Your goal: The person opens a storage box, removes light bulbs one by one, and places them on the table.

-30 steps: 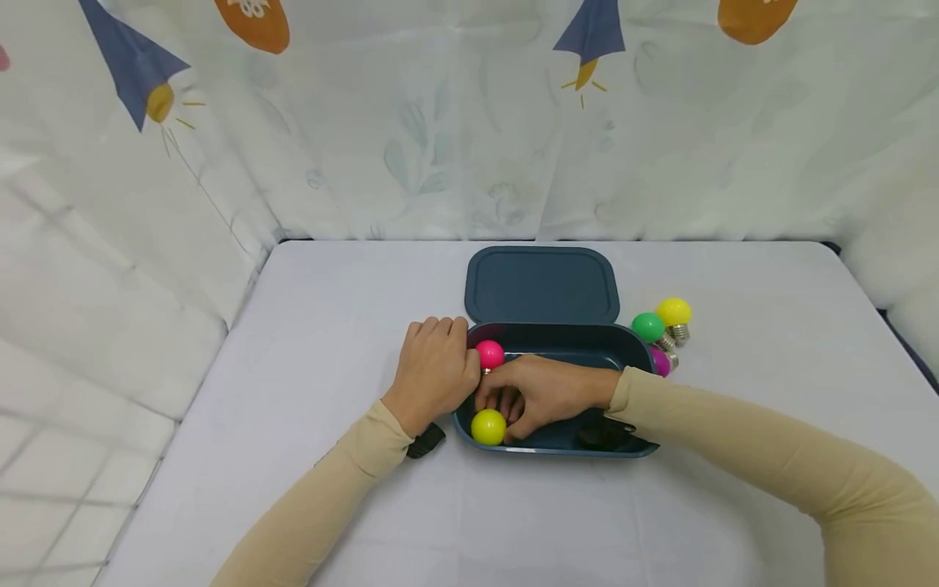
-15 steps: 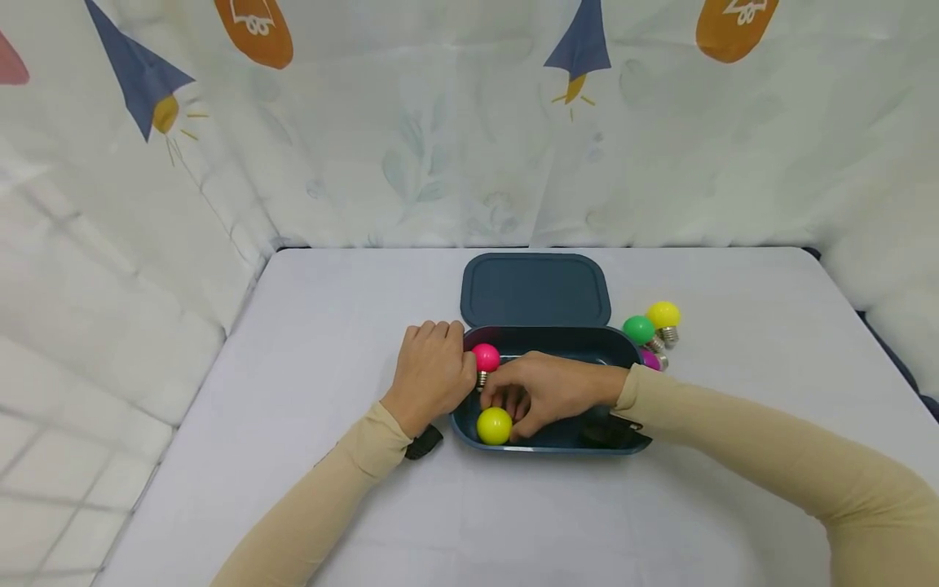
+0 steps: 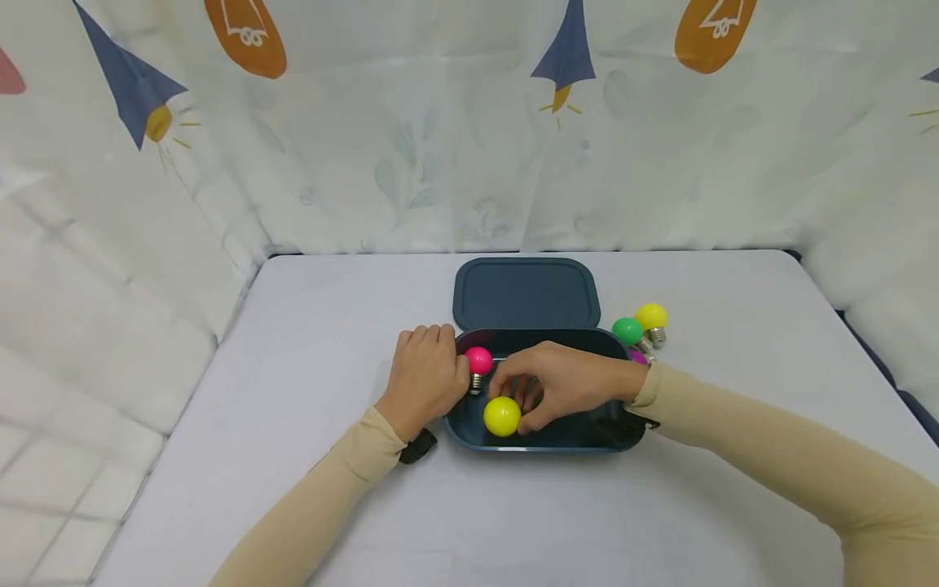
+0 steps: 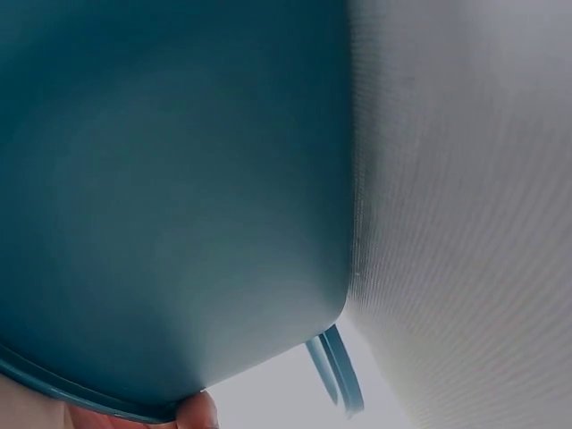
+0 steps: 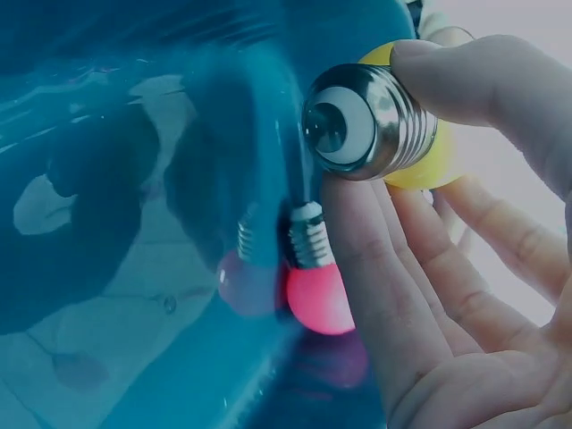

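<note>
My right hand (image 3: 557, 379) pinches a yellow light bulb (image 3: 502, 417) over the left part of a dark blue box (image 3: 543, 449). In the right wrist view, thumb and fingers hold the bulb by its silver screw base (image 5: 380, 125), which faces the camera. A pink light bulb (image 3: 479, 360) lies inside the box at its left end, base toward the near side; its reflection shows on the glossy surface beside it. My left hand (image 3: 429, 371) grips the box's left rim. From the left wrist, the outer wall (image 4: 179, 197) fills much of the view, with fingertips (image 4: 197, 411) at the rim.
Behind the box lies a flat dark blue lid (image 3: 526, 293). Right of the box are a green bulb (image 3: 627, 330), another yellow bulb (image 3: 651, 316) and a purple bulb (image 3: 638, 357), partly hidden. White cloth covers the table (image 3: 330, 310); patterned curtains (image 3: 440, 122) stand behind.
My right hand has drawn the yellow bulb rightward, away from the box's left end. More of the pink bulb's base shows. The left hand keeps its grip, and the head view has shifted slightly.
</note>
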`<state>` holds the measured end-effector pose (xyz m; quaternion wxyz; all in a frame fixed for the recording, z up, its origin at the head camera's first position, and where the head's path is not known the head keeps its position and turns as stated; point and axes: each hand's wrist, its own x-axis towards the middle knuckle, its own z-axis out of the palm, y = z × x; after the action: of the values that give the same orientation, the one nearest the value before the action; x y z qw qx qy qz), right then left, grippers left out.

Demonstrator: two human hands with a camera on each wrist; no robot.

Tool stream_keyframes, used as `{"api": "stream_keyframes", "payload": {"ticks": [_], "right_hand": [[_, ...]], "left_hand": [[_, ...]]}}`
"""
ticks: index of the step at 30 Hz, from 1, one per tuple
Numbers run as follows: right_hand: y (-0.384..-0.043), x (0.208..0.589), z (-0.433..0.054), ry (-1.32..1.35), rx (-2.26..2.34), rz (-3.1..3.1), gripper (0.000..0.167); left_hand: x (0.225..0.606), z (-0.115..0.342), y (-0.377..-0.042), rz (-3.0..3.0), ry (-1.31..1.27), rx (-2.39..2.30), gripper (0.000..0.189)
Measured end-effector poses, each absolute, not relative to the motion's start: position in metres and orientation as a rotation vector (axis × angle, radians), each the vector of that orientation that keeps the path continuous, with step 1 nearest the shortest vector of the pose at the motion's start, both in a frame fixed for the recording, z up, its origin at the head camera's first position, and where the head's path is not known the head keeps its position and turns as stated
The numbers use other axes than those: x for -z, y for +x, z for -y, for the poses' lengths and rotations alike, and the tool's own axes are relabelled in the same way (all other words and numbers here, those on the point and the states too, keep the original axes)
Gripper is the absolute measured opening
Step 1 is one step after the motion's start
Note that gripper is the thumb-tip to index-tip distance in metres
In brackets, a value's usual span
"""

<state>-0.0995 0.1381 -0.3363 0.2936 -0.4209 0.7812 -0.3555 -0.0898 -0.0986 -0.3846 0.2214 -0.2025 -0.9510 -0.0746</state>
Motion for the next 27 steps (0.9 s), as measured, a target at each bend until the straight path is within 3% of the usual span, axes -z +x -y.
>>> {"api": "stream_keyframes", "payload": {"ticks": [27], "right_hand": [[-0.094,0.329,-0.197,-1.042,1.212,-2.197,0.044]], "left_hand": [[0.383,0.097,-0.09,2.61,-0.553,0.162,0.017]]}}
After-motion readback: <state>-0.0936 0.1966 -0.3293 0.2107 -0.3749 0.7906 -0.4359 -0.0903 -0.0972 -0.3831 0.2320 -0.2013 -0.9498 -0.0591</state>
